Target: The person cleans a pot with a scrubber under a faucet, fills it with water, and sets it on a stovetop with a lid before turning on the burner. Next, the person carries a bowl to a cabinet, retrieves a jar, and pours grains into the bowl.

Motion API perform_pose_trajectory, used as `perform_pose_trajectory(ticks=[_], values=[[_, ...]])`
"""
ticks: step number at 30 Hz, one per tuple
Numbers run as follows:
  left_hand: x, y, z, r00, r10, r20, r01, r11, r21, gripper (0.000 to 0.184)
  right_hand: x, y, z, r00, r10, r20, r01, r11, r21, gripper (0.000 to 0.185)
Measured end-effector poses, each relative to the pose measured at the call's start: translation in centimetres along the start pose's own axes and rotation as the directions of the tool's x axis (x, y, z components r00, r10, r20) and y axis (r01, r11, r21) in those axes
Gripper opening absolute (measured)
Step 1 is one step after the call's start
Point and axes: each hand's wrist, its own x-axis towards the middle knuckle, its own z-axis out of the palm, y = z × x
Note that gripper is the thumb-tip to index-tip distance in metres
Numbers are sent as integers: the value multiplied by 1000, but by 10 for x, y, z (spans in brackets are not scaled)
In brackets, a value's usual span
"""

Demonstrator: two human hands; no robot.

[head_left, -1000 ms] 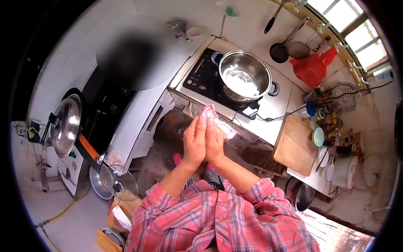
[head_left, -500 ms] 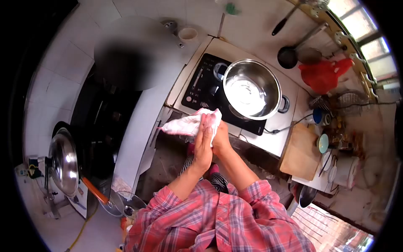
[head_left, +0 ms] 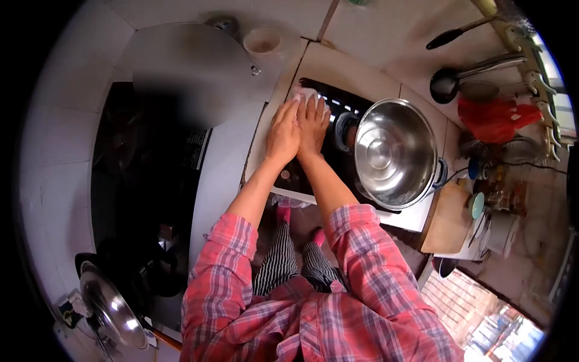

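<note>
Open round pot [head_left: 396, 154]: smooth, glossy silver metal. Flat black cooktop [head_left: 289, 176]: smooth, glossy. Rectangular tan cutting board [head_left: 447, 218]: matt wood. Plaid red shirt [head_left: 374, 265]: matt cloth.

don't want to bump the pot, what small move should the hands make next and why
Probably slide the cloth toward the body along the left side of the induction cooktop: the left hand and right hand lie on it near the far corner, bare panel shows nearer the body, and the steel pot sits close on the right.

Red bag [head_left: 496, 120] near hanging ladle [head_left: 444, 86]; teal bowl [head_left: 477, 206] by cutting board [head_left: 446, 222]
</note>
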Motion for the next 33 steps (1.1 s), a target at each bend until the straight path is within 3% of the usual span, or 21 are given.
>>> perform_pose_trajectory(ticks=[1,2,4,6,8,12,16,18,20,22,24,27,29,31,33], values=[[-4,-8,5,989,118,89,-129,984,124,39,-4,-1,-6,999,-6,37,6,1000,9,56],[-15,-13,6,989,104,106,-117,986,116,39,-6,-2,-14,997,-17,70,16,1000,18,57],[-31,-3,-2,985,103,136,-123,981,151,39,-27,-3,-18,976,-27,216,60,987,-147,57],[-67,-1,-6,991,101,89,-112,985,129,40,-59,-12,-38,977,-20,212,39,995,-87,58],[-99,7,-12,995,25,98,-48,971,236,41,-80,-14,-51,970,-35,242,40,999,-14,59],[-125,26,-3,982,63,180,-102,971,215,42,-112,4,-69,966,5,257,17,996,-83,60],[-166,51,4,952,104,287,-166,966,199,46,-159,31,-96,925,79,372,-22,988,-155,59],[-185,61,8,937,78,341,-159,964,215,44,-178,41,-109,928,56,368,-38,998,-56,57],[-197,65,10,928,109,356,-152,984,94,41,-189,48,-126,937,50,346,-37,998,-45,53],[-195,77,0,919,95,382,-111,994,22,40,-195,49,-141,925,115,363,-209,950,231,50],[-176,82,-10,956,110,272,-102,994,-44,34,-185,43,-139,929,149,338,-308,816,489,49],[-105,64,-22,994,107,6,-107,994,-7,25,-95,15,-103,985,44,165,-123,855,504,46],[-23,32,-15,1000,15,-7,-14,993,120,26,-6,-5,-52,999,47,-15,-36,896,443,42],[-4,10,-16,1000,-8,30,4,989,146,29,8,-8,-19,999,-38,29,34,992,121,43],[-22,10,-25,997,-9,76,-5,984,177,32,-21,-7,-27,982,-147,115,114,961,251,44]])
